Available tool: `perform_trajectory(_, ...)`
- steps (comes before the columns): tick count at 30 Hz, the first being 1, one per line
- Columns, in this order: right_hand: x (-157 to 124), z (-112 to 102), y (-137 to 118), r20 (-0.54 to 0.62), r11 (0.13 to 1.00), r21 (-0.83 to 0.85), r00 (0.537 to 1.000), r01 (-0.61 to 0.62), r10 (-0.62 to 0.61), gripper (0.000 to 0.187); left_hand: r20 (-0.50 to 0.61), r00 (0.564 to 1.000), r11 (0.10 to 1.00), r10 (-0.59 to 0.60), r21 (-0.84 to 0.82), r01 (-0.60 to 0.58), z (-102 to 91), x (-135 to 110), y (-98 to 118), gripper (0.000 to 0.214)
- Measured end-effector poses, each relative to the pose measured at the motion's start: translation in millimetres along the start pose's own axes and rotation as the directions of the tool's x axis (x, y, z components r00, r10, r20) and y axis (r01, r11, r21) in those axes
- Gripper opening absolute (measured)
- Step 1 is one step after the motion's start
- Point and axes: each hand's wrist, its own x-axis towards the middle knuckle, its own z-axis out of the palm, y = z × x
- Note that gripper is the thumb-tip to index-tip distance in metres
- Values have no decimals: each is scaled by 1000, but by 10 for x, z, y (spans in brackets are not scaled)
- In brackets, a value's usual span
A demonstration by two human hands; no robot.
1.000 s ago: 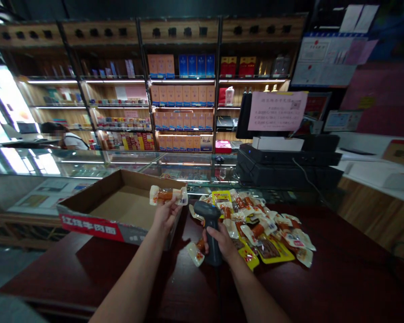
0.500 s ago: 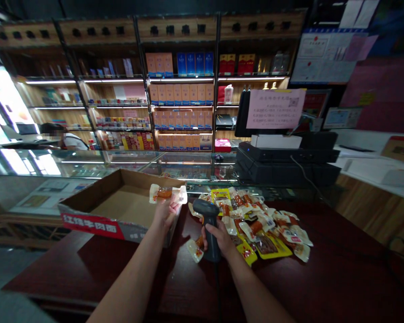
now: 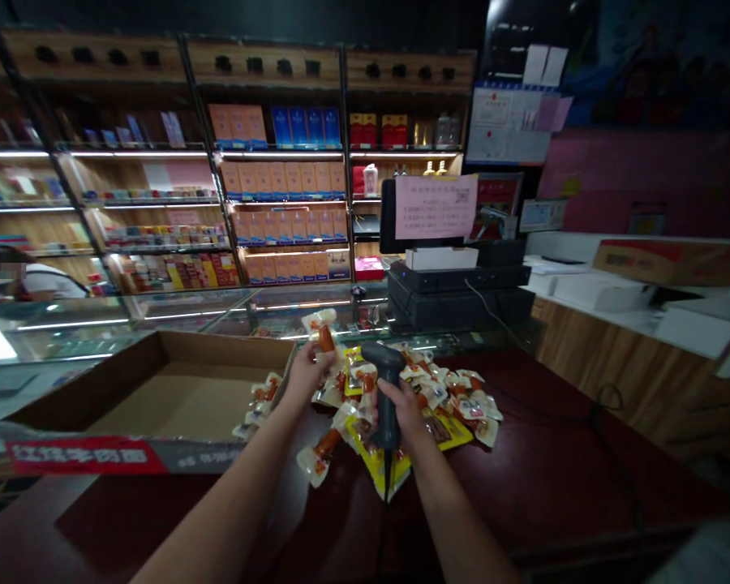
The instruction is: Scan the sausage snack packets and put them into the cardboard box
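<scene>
I see the left grip (image 3: 309, 371) pinching a sausage packet (image 3: 324, 336), the right grip (image 3: 405, 410) clasping a scanner (image 3: 389, 369) that hides part of the heap (image 3: 429, 389) (open carton (image 3: 91, 457) at its nine o'clock).

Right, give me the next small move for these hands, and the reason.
Probably tilt the packet in the left hand toward the scanner. The right hand grips the scanner upright by its handle, while the packet is pinched up beside the scanner's head, and no code on it can be made out from this view.
</scene>
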Motion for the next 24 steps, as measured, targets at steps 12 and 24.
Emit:
perform_trajectory(12,-377,-785,-544,-129,995,-80,989,64,-74,32,290,950,884,-120,467,-31,1282,-213,-265,37)
perform_trajectory(24,-246,-440,-247,-109,998,-64,994,16,-23,32,127,992,803,27,588,-97,440,-90,-179,20)
